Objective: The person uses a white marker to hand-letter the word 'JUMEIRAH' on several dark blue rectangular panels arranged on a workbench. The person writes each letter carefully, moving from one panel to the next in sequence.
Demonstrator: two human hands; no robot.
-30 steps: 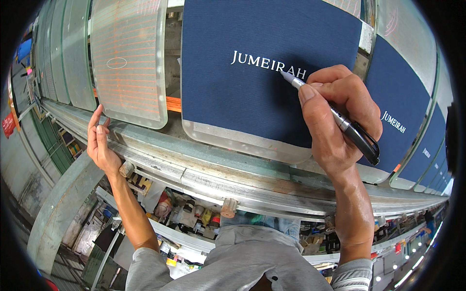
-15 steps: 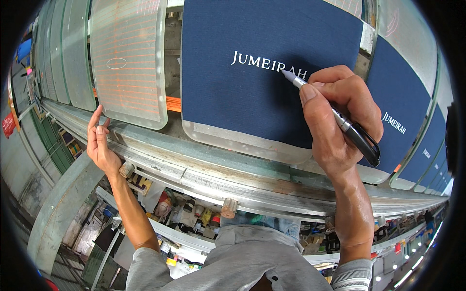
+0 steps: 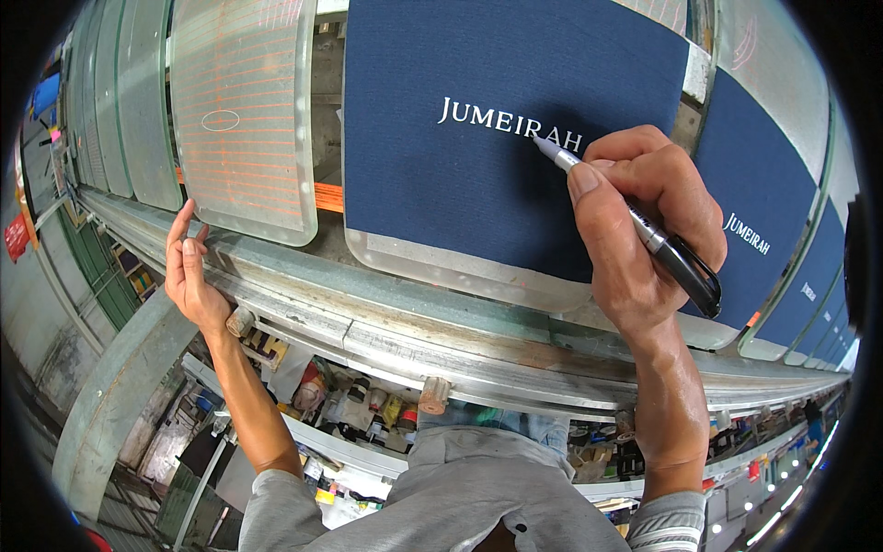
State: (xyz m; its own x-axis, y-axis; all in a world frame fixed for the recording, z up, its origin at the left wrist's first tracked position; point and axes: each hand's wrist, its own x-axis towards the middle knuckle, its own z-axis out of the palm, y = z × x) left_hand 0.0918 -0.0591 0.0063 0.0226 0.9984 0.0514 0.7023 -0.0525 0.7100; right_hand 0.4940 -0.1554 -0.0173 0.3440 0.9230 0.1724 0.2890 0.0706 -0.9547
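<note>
My right hand [image 3: 621, 253] is closed around a silver and black marker pen [image 3: 682, 267], thumb and fingers pinching its barrel. The pale tip points to the far left and sits at the lower edge of the white lettering [image 3: 504, 122] on a navy fabric panel [image 3: 414, 198]. That panel lies flat on a clear glass-like board [image 3: 441, 269], whose rounded near edge sticks out. My left hand [image 3: 191, 281] holds nothing. Its fingers are apart, partly bent, by the near left corner of a bare board [image 3: 262, 175] with orange lines and a white oval outline.
A metal rail [image 3: 386, 327] runs along the near side of the boards. To the right, more boards carry navy panels [image 3: 750, 198] with white lettering. Further boards [image 3: 143, 101] stand in a row at the left. Bottles and jars [image 3: 377, 405] crowd a shelf below the rail.
The marker pen has shifted very slightly toward me, its tip staying by the white lettering. My left hand has not visibly moved.
</note>
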